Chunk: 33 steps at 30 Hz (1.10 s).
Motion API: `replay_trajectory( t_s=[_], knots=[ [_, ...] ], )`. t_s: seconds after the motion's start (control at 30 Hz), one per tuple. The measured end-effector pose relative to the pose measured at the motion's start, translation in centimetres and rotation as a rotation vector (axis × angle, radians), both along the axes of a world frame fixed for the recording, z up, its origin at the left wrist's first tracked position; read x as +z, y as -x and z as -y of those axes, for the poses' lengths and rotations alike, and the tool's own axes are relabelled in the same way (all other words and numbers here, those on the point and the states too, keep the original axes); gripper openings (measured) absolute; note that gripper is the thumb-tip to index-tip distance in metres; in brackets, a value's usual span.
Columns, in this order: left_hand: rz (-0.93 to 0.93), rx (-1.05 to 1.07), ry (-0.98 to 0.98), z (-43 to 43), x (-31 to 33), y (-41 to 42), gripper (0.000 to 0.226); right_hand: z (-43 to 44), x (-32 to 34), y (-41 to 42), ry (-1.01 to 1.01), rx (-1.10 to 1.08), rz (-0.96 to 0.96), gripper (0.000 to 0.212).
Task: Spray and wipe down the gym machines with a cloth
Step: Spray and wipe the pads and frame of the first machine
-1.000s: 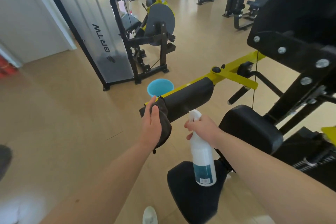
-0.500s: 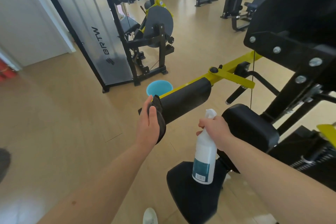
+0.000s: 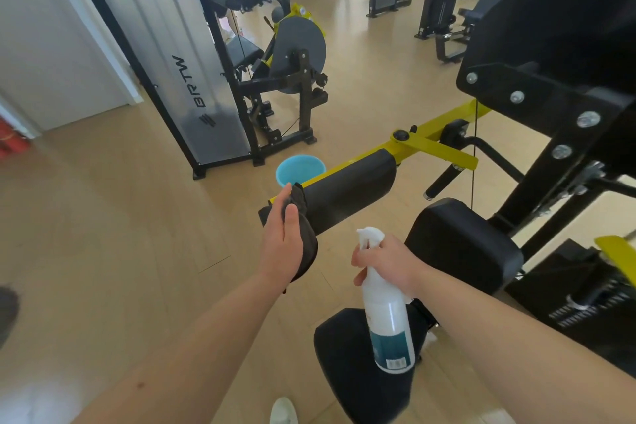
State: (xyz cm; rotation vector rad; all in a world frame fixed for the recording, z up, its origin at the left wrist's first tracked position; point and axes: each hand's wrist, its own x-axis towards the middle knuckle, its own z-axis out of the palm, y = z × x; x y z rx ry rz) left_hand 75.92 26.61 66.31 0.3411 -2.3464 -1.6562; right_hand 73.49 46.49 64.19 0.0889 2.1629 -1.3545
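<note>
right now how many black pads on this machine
3: the roller pad with the cloth on its end, a block pad right of it, the seat pad behind the spray bottle. Others may be hidden.

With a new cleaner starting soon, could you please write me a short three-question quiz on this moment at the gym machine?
1. True or false: the left hand holds the spray bottle.
2. Against what does the left hand press the dark cloth? A) a weight stack B) the end of the black roller pad C) a mirror
3. Fill in: the round tub beyond the pad is ____ in colour.
Key: 1 false, the right hand grips the bottle near its trigger; 2 B; 3 blue.
</note>
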Motion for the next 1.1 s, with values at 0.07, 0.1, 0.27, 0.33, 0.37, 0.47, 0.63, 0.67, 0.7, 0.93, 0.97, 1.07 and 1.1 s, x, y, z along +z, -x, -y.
replay_trajectory(
  t_s=[0.07,0.1,0.27,0.33,0.37,0.47,0.63,0.67,0.7,0.93,0.97,1.07,1.1],
  knots=[
    [-0.003,-0.009,0.008,0.3,0.1,-0.3,0.046,0.3,-0.2,-0.1,0.013,-0.036,-0.002,0.031],
    [-0.008,-0.009,0.014,0.4,0.1,-0.4,0.045,0.4,-0.2,-0.1,0.006,-0.060,-0.003,0.030],
    [-0.100,0.037,0.208,0.9,0.0,-0.4,0.044,0.1,0.3,0.1,-0.008,-0.171,-0.006,0.040],
    [-0.141,0.088,0.427,1.1,0.0,0.3,0.044,0.2,0.6,0.6,0.016,-0.198,-0.006,0.043],
    [-0.140,0.099,0.543,1.2,0.0,0.7,0.044,0.2,0.7,0.8,0.026,-0.207,-0.006,0.043],
    [0.020,0.001,0.848,1.8,-0.5,2.5,0.049,0.5,0.7,1.4,0.032,-0.199,-0.016,0.043],
    [0.311,-0.131,1.169,3.2,-3.4,4.4,0.083,1.4,0.5,1.9,0.004,-0.164,-0.011,0.041],
    [0.292,-0.133,1.211,3.2,-3.7,4.5,0.088,1.5,0.3,2.0,-0.002,-0.157,-0.008,0.041],
    [0.279,-0.139,1.250,3.2,-3.8,4.7,0.090,1.5,0.2,2.2,-0.002,-0.154,-0.002,0.040],
    [0.222,-0.288,1.461,4.1,-4.1,7.1,0.100,1.7,-0.7,3.9,0.000,-0.168,0.006,0.036],
    [0.209,-0.319,1.465,4.1,-4.0,7.6,0.102,1.8,-0.9,4.3,0.008,-0.179,0.009,0.037],
    [0.185,-0.398,1.442,3.1,-3.6,9.4,0.107,1.9,-1.3,5.5,0.040,-0.240,0.006,0.036],
    [0.171,-0.407,1.435,2.5,-3.4,10.2,0.107,2.0,-1.4,6.0,0.043,-0.269,-0.002,0.033]
  ],
)
